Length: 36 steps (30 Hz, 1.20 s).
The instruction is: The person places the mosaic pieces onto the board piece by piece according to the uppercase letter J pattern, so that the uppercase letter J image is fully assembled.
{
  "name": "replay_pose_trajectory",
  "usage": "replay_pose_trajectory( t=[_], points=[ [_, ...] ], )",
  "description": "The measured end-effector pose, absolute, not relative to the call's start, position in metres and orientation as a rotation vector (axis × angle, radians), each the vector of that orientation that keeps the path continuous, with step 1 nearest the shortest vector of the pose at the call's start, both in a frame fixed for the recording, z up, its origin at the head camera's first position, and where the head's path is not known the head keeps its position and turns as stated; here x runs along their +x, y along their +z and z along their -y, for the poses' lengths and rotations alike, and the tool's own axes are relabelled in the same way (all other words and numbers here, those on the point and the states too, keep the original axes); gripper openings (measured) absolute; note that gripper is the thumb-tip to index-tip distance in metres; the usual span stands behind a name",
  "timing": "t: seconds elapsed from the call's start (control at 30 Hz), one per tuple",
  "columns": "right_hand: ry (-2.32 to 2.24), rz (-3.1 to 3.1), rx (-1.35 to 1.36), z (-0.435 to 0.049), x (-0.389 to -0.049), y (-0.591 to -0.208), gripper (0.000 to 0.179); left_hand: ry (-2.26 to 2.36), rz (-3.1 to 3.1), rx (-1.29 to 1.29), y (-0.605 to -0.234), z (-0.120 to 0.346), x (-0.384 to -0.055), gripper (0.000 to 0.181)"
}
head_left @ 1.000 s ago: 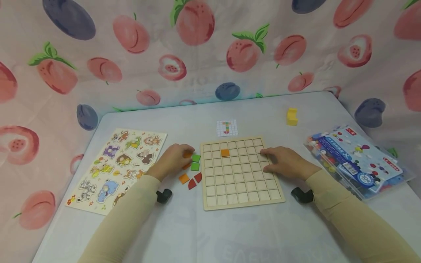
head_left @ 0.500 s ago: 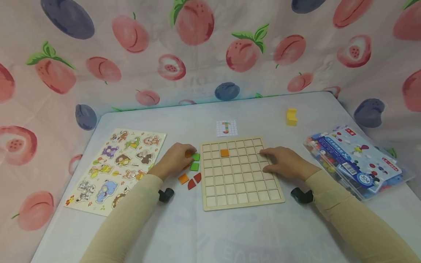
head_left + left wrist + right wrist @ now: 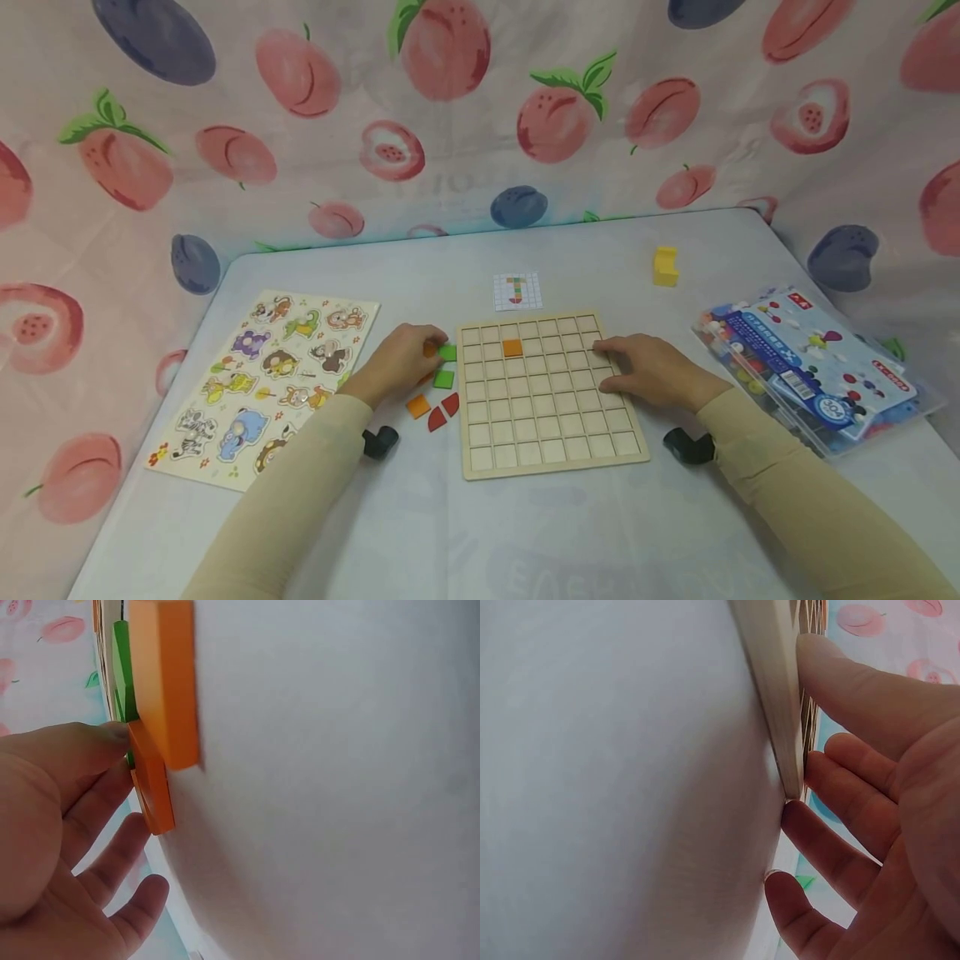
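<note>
A small orange tile [image 3: 430, 349] sits at the fingertips of the left hand [image 3: 397, 360], just left of a wooden grid board [image 3: 540, 385], level with its upper rows. The tile looks square, so no long axis stands out; the board lies to its right, past a green tile [image 3: 448, 353] just beside it. The left hand is the nearer one by far: its thumb and index finger bend round the orange tile in what looks like a pinch, the other fingers half curled and free. Whether the tile is off the table cannot be told. The left forearm reaches in from the lower left

Toward the viewer lie a second green tile [image 3: 443, 380], a loose orange tile [image 3: 417, 407] and two red quarter-round pieces [image 3: 437, 419]. Another orange square [image 3: 512, 348] is set in the board's second row. Beyond the board lies a paper card [image 3: 528, 302] with a colored pattern

The right hand [image 3: 651, 368] grasps nothing: its thumb and fingertips rest, spread, on the board's right edge, the forearm coming from the lower right
</note>
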State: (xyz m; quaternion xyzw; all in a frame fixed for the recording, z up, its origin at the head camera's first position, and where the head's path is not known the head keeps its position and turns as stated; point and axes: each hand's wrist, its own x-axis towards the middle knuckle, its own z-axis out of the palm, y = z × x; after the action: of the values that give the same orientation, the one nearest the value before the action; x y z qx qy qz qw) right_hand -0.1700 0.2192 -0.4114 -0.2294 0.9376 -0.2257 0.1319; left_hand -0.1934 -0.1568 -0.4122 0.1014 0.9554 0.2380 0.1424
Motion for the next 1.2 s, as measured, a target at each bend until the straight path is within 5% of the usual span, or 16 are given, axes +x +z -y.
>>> replay_pose_trajectory(
  t=[1.2],
  points=[
    [-0.656,-2.71,-0.645,-0.22,-0.171,-0.409,0.063,0.752,-2.784,0.312,-0.392,0.14,-0.194,0.035]
  ],
)
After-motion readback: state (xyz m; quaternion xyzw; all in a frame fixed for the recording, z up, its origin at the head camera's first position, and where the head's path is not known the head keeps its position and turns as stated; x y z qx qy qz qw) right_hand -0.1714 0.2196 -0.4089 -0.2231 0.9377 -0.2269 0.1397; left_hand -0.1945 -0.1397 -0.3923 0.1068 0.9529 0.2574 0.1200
